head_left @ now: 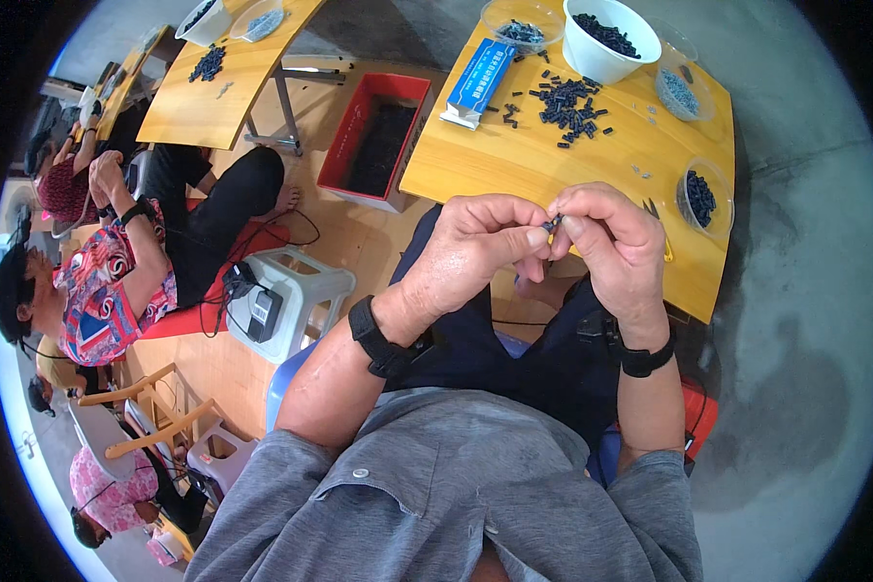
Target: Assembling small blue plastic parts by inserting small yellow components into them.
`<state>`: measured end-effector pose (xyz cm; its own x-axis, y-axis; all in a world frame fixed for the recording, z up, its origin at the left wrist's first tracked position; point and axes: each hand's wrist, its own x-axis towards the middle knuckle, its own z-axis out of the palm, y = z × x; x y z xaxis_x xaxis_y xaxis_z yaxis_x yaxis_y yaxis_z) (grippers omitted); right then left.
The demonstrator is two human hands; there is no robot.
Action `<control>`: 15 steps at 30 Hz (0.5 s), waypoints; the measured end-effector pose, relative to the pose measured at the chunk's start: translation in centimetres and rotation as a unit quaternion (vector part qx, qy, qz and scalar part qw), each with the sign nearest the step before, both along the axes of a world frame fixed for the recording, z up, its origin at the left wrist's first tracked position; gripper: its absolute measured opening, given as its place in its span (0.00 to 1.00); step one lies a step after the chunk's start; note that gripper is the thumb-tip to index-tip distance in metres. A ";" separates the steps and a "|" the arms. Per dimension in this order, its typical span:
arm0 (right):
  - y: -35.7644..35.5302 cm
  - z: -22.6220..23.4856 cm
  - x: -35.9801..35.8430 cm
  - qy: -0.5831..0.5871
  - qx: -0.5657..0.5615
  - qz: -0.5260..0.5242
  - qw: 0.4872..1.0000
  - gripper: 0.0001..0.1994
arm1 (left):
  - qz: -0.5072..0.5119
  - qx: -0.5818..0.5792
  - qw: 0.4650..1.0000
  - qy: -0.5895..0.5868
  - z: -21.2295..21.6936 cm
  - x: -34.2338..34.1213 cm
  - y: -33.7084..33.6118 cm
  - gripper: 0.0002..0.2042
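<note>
My left hand [475, 242] and my right hand [613, 247] meet over the near edge of the yellow table. Thumbs and forefingers are pinched together around a small dark part [551, 225], mostly hidden by the fingertips. Past my hands lies a loose pile of short black cylindrical pieces [569, 105]. By my right hand, a tool with a yellow handle [667, 248] and dark tip is partly hidden. A clear bowl of black pieces [700, 199] stands at the table's right side.
A white bucket [592, 66] of black parts, a bowl of small grey-blue pieces [682, 94], another clear bowl [520, 37] and a blue-and-white box [477, 82] stand farther back. Left are a red bin [335, 165], a pale stool [310, 286] and seated people [116, 291] near another table.
</note>
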<state>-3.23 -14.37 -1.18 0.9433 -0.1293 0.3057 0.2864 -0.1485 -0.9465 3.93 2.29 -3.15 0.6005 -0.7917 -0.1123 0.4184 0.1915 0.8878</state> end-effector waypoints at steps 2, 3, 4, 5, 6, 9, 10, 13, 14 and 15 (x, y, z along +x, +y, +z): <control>0.0 0.0 0.1 -0.010 -0.012 -0.001 1.000 0.04 | -0.003 -0.002 1.000 0.008 -0.1 0.1 0.0 0.07; 0.0 0.1 0.1 -0.011 -0.014 0.000 1.000 0.05 | -0.007 -0.005 1.000 0.016 -0.1 0.1 0.0 0.07; -0.1 0.1 0.1 -0.012 -0.015 0.001 1.000 0.05 | -0.007 -0.005 1.000 0.017 -0.1 0.1 -0.1 0.07; -0.1 0.1 0.1 -0.012 -0.015 0.001 1.000 0.05 | -0.008 -0.010 1.000 0.024 0.0 0.1 -0.1 0.07; -0.2 0.0 0.2 -0.022 -0.025 0.002 0.999 0.05 | -0.009 -0.016 0.999 0.032 0.1 0.1 -0.1 0.07; -0.3 0.0 0.2 -0.031 -0.039 0.002 0.999 0.06 | -0.017 -0.005 0.998 0.052 0.2 0.2 -0.1 0.07; -0.3 0.1 0.2 -0.030 -0.043 0.001 0.999 0.06 | -0.017 -0.004 0.998 0.053 0.1 0.2 -0.1 0.07; -0.5 0.4 0.2 -0.033 -0.071 0.004 0.997 0.06 | -0.027 -0.045 0.994 0.093 0.0 0.1 -0.1 0.07; -0.5 0.3 0.2 -0.032 -0.070 0.004 0.997 0.06 | -0.028 -0.045 0.993 0.103 0.0 0.1 -0.1 0.07; -0.5 0.1 0.2 -0.046 -0.087 0.000 0.995 0.06 | -0.030 -0.045 0.992 0.113 0.1 0.1 -0.1 0.07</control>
<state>-2.99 -14.83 -1.03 0.9104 -0.0662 0.4084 0.3707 -0.3080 -0.8762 4.05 2.16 -3.10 0.5199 -0.8381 -0.1650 0.6172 0.2350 0.7509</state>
